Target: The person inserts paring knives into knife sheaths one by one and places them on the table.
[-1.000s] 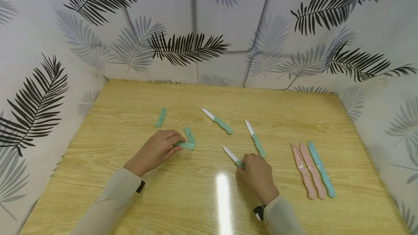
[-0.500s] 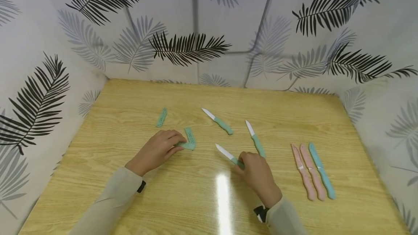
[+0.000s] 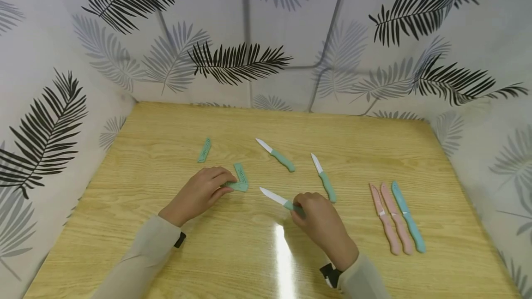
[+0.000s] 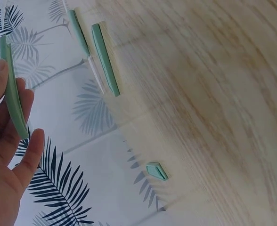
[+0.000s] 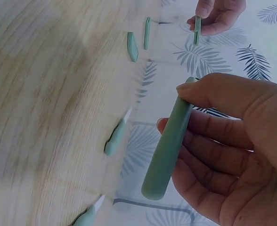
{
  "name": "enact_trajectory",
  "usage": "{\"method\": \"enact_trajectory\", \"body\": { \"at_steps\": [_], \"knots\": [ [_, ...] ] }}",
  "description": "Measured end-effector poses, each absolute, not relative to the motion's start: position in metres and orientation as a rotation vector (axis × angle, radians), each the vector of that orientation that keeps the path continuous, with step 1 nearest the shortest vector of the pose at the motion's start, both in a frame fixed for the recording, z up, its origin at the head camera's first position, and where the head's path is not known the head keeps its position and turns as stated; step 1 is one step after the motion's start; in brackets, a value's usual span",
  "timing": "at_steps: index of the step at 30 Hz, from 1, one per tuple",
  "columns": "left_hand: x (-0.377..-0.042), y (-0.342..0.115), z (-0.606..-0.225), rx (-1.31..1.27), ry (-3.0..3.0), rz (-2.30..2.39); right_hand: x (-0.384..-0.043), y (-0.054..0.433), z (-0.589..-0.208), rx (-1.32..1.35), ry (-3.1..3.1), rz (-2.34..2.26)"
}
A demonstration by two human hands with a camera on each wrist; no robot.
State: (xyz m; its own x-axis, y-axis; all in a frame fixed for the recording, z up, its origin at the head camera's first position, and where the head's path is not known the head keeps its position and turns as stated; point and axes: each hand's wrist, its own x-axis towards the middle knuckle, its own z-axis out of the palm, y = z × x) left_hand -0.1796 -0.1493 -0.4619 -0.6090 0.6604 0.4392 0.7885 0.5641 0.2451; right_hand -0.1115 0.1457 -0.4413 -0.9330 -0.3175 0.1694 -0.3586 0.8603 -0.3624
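My left hand [image 3: 201,193] pinches a green blade sheath [image 4: 14,92] between thumb and fingers, its end pointing right. In my right hand [image 3: 322,220] a paring knife [image 3: 274,196] is gripped by its green handle [image 5: 169,146]. The white blade is bare and points left at the held sheath, with a small space between them. Just behind the held sheath lies a second green sheath [image 3: 241,172]; a third sheath [image 3: 204,150] lies farther back to the left. Two more bare paring knives lie behind my right hand, one nearer the middle [image 3: 282,159] and one to its right [image 3: 326,185].
On the right of the wooden table [image 3: 208,262] lie two pink sheathed knives, the outer one [image 3: 389,230] and the inner one [image 3: 401,230], beside a blue sheathed knife [image 3: 412,225]. Leaf-patterned cloth [image 3: 282,31] stands behind and at both sides.
My right hand has carried the knife left, so its blade tip is much nearer the held sheath. The left hand and the things lying on the table have stayed put.
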Motion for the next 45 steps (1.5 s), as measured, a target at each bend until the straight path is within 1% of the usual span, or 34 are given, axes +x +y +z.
{"method": "enact_trajectory", "body": {
  "at_steps": [17,25,31,45],
  "knots": [
    [-0.176,-0.142,-0.461,-1.248,-2.422,-0.652,-0.110,0.132,-0.441,0.652,-2.887,0.661],
    [-0.173,-0.143,-0.461,-1.236,-2.432,-0.650,-0.110,0.134,-0.439,0.643,-2.878,0.665],
    [-0.174,-0.140,-0.461,-1.280,-2.418,-0.663,-0.112,0.134,-0.440,0.684,-2.876,0.702],
    [-0.170,-0.134,-0.463,-1.312,-2.411,-0.674,-0.114,0.133,-0.442,0.757,-2.833,0.601]
  ]
}}
